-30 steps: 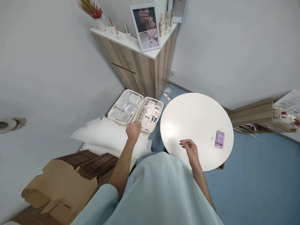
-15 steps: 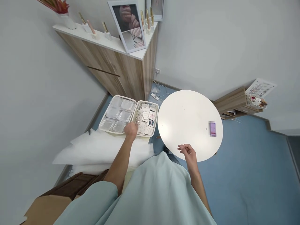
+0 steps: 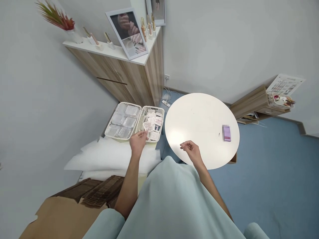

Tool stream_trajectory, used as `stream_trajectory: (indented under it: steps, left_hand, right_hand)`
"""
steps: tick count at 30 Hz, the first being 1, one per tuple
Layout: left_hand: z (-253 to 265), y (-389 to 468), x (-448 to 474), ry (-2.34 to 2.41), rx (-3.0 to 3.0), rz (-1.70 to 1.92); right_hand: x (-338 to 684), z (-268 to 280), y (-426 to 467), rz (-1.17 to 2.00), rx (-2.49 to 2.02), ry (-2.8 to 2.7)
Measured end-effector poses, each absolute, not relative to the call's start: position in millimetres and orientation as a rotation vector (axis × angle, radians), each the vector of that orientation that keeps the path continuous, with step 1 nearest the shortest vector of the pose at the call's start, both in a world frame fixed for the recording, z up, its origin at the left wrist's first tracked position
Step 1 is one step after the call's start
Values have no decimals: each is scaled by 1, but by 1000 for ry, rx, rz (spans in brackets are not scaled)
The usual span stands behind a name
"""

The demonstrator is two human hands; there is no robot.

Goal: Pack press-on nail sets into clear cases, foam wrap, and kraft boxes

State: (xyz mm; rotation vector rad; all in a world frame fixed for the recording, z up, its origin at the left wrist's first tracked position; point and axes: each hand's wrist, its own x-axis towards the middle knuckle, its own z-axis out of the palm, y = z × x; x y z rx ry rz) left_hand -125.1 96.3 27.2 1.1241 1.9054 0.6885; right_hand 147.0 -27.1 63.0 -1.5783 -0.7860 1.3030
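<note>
Nearest you, your pale green garment fills the bottom of the view, with a brown carton (image 3: 74, 212) at the near left and white foam sheets (image 3: 107, 157) just beyond it.

Your left hand (image 3: 137, 142) reaches out over the foam to the near edge of the right basket (image 3: 160, 114). Its fingers (image 3: 144, 134) pinch a small packet (image 3: 147, 126) of pink press-on nails by its near corner, so the packet stands just past the fingertips, lifted over the other packets (image 3: 155, 121) in that basket. Any print on the packets is too small to read.

Your right hand (image 3: 191, 152) hovers over the near edge of the round white surface (image 3: 199, 122). Its fingers are curled loosely inward with thumb and forefinger close together; you cannot tell whether anything is held between them.

To the right on the surface lies a small purple card (image 3: 226, 133), well apart from your right hand; it is blurred and nothing on it reads.

Left of the packet basket, touching it, stands a second basket (image 3: 111, 124) holding clear plastic cases (image 3: 124, 119).

Farther off, a wooden cabinet (image 3: 129, 76) stands in the corner. On its white top are a framed photo (image 3: 128, 31) of hands with painted nails, several small bottles (image 3: 147, 28) and a red-tipped plant (image 3: 56, 18). At the far right, a low wooden shelf (image 3: 251, 103) bears a printed chart (image 3: 285, 84) whose writing cannot be made out.
</note>
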Motion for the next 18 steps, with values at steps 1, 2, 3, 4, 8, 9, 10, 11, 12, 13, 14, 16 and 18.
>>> stream_trajectory:
  steps: [1, 2, 3, 4, 8, 9, 10, 11, 12, 13, 14, 16, 18]
  left_hand:
    - [35, 87, -113, 1816, 1042, 752]
    - [43, 78, -100, 1723, 991, 803]
    - [50, 69, -86, 1630, 959, 826]
    - [57, 59, -72, 1546, 937, 825]
    - [81, 28, -18, 1374, 920, 740]
    - [86, 22, -6, 1357, 921, 718]
    - [90, 18, 4, 1345, 923, 701]
    - [93, 14, 13, 1334, 926, 688]
    - [96, 12, 21, 1324, 929, 677]
    - [98, 10, 28, 1316, 932, 671]
    - [100, 8, 34, 1308, 936, 666]
    - [102, 6, 43, 1293, 949, 654]
    - [104, 5, 50, 1278, 970, 644]
  right_hand:
    - [151, 65, -25, 1315, -1557, -805]
    - [155, 66, -22, 1322, -1536, -821]
    - [160, 69, -21, 1326, -1515, -832]
    - [166, 71, -19, 1328, -1499, -839]
    - [191, 80, -18, 1308, -1485, -851]
    - [198, 82, -20, 1306, -1483, -853]
    - [204, 83, -22, 1305, -1479, -851]
    - [210, 84, -25, 1304, -1476, -842]
    - [216, 84, -28, 1306, -1474, -830]
    - [221, 84, -31, 1306, -1477, -816]
    - [225, 84, -35, 1305, -1482, -801]
    - [231, 84, -42, 1294, -1495, -770]
    - [236, 84, -48, 1278, -1500, -742]
